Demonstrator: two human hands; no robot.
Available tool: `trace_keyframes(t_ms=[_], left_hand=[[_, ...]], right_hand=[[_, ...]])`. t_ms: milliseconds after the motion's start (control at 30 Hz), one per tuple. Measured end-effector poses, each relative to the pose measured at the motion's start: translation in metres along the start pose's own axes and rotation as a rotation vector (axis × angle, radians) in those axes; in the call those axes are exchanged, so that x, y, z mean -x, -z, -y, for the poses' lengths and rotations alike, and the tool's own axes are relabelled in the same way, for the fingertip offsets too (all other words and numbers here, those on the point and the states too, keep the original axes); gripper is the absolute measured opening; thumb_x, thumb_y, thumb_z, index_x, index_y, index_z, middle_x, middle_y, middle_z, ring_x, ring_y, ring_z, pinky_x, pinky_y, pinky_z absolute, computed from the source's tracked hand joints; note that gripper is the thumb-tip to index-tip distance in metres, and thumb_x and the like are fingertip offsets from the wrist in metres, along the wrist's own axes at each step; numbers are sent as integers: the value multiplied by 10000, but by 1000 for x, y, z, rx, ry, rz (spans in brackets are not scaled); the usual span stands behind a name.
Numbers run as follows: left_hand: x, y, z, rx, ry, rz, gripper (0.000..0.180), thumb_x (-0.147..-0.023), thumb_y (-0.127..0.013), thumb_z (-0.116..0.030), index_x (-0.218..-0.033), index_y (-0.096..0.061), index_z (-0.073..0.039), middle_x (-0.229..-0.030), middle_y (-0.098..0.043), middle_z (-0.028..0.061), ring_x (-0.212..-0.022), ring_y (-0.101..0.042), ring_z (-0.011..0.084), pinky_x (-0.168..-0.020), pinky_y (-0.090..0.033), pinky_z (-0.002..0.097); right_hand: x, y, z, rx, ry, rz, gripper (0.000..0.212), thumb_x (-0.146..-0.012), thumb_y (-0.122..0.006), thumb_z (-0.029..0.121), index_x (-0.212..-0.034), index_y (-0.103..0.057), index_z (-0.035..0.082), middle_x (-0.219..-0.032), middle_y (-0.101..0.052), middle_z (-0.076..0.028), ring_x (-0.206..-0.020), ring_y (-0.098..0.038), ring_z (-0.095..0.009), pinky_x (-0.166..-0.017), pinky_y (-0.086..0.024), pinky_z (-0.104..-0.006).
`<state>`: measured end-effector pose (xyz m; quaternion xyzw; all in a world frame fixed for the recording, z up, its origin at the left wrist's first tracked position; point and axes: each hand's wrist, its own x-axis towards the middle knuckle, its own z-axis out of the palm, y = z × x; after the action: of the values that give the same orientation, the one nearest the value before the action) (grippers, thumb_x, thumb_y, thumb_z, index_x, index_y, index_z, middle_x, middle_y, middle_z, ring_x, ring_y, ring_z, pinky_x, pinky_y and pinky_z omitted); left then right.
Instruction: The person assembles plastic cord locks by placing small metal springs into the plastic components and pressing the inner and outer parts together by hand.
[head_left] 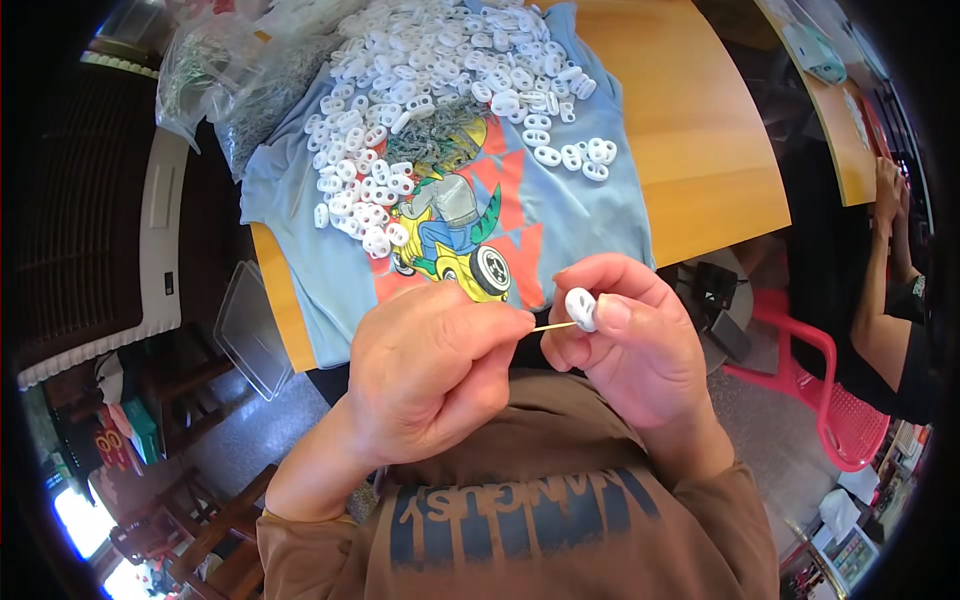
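Note:
My left hand [430, 365] is closed, its thumb and forefinger pinching a thin pale toothpick [553, 327]. The toothpick's far end meets the white two-holed plastic cord stopper [580, 308] that my right hand [640, 345] pinches between thumb and fingers. Whether its tip is inside a hole cannot be made out. Beyond my hands, a blue printed T-shirt [590, 225] is spread over the table. On it lies a big heap of similar white cord stoppers [430, 60], with a smaller mound of tiny grey metal parts [435, 135], seemingly springs, beside the heap.
Clear plastic bags [240, 90] with more grey parts stand at the table's far left. Wood tabletop [690, 120] shows on the right. A pink chair [815, 390] is at right, near another person's arm [880, 270]. A clear lid-like panel [255, 330] leans at left.

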<state>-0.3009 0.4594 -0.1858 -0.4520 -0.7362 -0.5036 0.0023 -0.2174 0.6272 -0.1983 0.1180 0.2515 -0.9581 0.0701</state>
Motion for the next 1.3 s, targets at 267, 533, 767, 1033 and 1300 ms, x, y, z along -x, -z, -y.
trace_keyframes(t_ms=[267, 533, 767, 1033, 1300], left_hand=[[-1, -6, 1, -14, -31, 10, 281, -596, -617, 81, -854, -593, -28, -565, -478, 56, -451, -450, 207, -414, -321, 317], [-2, -8, 0, -24, -25, 41, 280, -594, -618, 84, -851, -587, -23, -560, -470, 60, -448, -447, 213, -410, -313, 318], [-2, -8, 2, -34, -11, 49, 286, -593, -610, 98, -852, -579, -20, -580, -501, 67, -456, -467, 215, -414, -333, 317], [-2, -5, 3, -41, 7, 61, 275, -603, -603, 90, -854, -576, -20, -625, -546, 72, -489, -503, 224, -437, -366, 316], [0, -2, 7, -172, -85, 93, 278, -607, -632, 49, -870, -581, -24, -589, -498, 56, -474, -469, 221, -436, -336, 335]], right_hand=[[3, 4, -1, -7, -25, -16, 250, -864, -541, 106, -1082, -552, -16, -853, -585, -50, -727, -545, -103, -772, -480, -314], [2, 6, -1, -18, -19, -35, 237, -860, -549, 99, -1069, -560, -11, -863, -591, -48, -722, -544, -100, -737, -486, -305], [0, 7, -2, -4, -26, -37, 238, -862, -552, 105, -1071, -560, -9, -863, -590, -44, -722, -541, -94, -736, -486, -300], [-2, 8, -5, 14, -21, -44, 239, -861, -564, 111, -1070, -562, -4, -868, -589, -39, -722, -536, -86, -736, -492, -300], [-1, 1, -4, 300, 71, -49, 223, -871, -559, 80, -1077, -551, -4, -972, -579, -38, -874, -548, -86, -759, -502, -258]])
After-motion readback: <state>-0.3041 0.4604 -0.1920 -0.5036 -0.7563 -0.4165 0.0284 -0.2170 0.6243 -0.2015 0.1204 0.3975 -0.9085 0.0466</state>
